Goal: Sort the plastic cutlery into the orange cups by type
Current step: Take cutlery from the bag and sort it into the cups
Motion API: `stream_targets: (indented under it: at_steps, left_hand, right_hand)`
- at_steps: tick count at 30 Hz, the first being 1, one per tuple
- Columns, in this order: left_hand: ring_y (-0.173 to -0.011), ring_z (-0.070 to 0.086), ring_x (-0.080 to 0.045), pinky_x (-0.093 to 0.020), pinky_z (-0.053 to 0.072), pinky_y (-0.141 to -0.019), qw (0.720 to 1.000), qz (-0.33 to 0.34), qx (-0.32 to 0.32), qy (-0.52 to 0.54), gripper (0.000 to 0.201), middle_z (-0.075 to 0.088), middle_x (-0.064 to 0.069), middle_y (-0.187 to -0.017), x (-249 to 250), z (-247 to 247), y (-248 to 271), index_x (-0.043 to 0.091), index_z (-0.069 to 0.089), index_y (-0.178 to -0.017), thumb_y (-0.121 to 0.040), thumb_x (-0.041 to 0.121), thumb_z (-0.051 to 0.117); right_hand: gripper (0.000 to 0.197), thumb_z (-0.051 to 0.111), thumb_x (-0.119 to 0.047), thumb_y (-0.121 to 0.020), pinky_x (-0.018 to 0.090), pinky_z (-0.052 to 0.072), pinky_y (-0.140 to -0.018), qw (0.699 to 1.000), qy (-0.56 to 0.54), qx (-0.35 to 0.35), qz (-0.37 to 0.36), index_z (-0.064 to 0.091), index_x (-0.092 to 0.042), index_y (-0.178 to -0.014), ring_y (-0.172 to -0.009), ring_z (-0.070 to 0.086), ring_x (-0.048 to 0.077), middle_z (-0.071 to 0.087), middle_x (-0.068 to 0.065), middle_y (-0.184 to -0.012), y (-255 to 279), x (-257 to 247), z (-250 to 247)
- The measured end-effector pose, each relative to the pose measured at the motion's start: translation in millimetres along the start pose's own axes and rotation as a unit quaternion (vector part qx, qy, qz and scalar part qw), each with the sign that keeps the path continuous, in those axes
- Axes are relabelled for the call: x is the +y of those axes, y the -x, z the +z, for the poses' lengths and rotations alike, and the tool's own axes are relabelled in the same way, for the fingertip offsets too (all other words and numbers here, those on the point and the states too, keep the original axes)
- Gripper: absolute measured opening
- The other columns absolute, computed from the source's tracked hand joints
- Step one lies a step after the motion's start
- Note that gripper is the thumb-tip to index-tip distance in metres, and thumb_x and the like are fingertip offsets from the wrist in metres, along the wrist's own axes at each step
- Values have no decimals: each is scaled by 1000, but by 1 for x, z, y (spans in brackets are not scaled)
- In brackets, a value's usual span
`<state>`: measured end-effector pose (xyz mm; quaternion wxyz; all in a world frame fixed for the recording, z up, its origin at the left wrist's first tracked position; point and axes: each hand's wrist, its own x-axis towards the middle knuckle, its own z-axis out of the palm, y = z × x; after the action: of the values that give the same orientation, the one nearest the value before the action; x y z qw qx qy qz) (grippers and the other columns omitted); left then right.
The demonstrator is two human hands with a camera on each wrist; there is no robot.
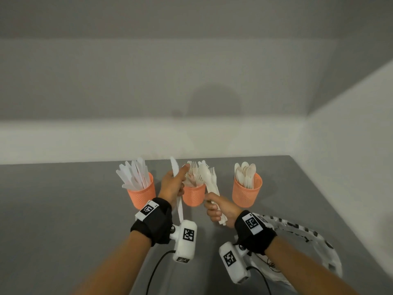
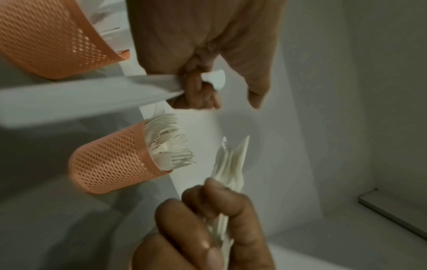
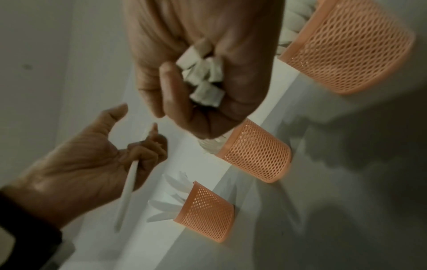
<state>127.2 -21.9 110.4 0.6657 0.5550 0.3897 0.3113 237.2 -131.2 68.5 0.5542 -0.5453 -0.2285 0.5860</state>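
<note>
Grey tabletop is occupied by three orange mesh plastic cups in a row. Taking the middle cup of forks as landmark: the knife cup is left of it, the spoon cup right. A bunch of white plastic cutlery is clenched in the right hand, just in front of it. One white plastic knife is gripped upright by the left hand, just left of it.

Head view looks down from above; both wrist views sit close, sharing the middle orange cup
</note>
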Motion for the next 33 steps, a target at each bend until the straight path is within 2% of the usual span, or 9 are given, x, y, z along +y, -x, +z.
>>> stream_targets:
  at_steps: [3,6,8,12,16,19,22,31,33]
  left_hand:
    - [-41,35,-3,-14,24,-33,996,-29,-89,12,33,51,1,-66,-6,4,7,10,56,-96,-83,39,63]
    - [-32,37,-4,-14,26,-31,994,-37,-102,6,25,48,6,-41,-4,12,17,4,58,-83,-81,27,66]
    - [-32,46,-5,-14,35,-34,997,-21,-68,-9,14,52,5,-40,-2,17,20,4,57,-76,-83,13,64]
    - [-78,66,-23,-29,53,-72,994,45,5,-104,10,67,-9,-80,-3,20,11,7,63,-89,-80,9,65]
    - [-44,56,-4,-15,43,-45,998,32,-29,-54,20,59,7,-53,5,16,12,15,57,-71,-83,28,67]
    - [-44,33,-5,-17,29,-43,1000,-25,-5,13,30,44,7,-59,5,4,9,15,59,-82,-89,43,53]
    - [-38,28,-2,-14,24,-38,996,-44,16,73,24,37,5,-62,2,-6,4,14,59,-87,-90,37,52]
    - [-29,38,-2,-12,30,-34,998,42,-13,-51,28,44,13,-38,4,5,8,16,55,-63,-87,29,62]
    - [-33,40,-2,-13,31,-36,996,43,-5,-72,31,46,7,-45,3,7,7,15,52,-60,-89,25,59]
  right_hand:
    - [31,35,-21,-90,13,25,-29,991,-44,-112,57,46,-19,-61,-25,27,1,34,-10,-35,3,-4,9]
    - [25,42,-26,-79,12,28,-30,982,-19,-162,93,58,-20,-59,-25,30,1,36,-9,-35,3,-4,19]
    - [19,48,-27,-78,15,34,-34,985,14,-141,95,56,-17,-64,-29,34,3,39,-9,-38,4,-4,24]
    - [10,50,-21,-94,23,50,-51,992,123,-8,-37,54,-15,-87,-44,55,10,54,3,-56,4,-2,35]
    - [30,38,-44,-96,17,33,-36,993,71,30,-93,50,-17,-90,-33,36,6,42,-7,-44,-1,1,36]
    - [44,30,-55,-94,13,23,-30,998,-42,22,-48,51,-15,-94,-29,27,2,34,-9,-40,-1,-2,27]
    - [46,30,-56,-93,13,22,-28,996,-83,20,-35,51,-15,-91,-28,26,1,34,-7,-40,-1,-5,21]
    - [39,42,-49,-93,13,25,-32,997,29,43,-62,51,-12,-89,-28,30,4,42,-6,-42,0,-4,33]
    - [40,42,-48,-93,14,29,-31,996,32,47,-64,52,-11,-83,-28,35,6,47,-3,-43,0,-4,35]
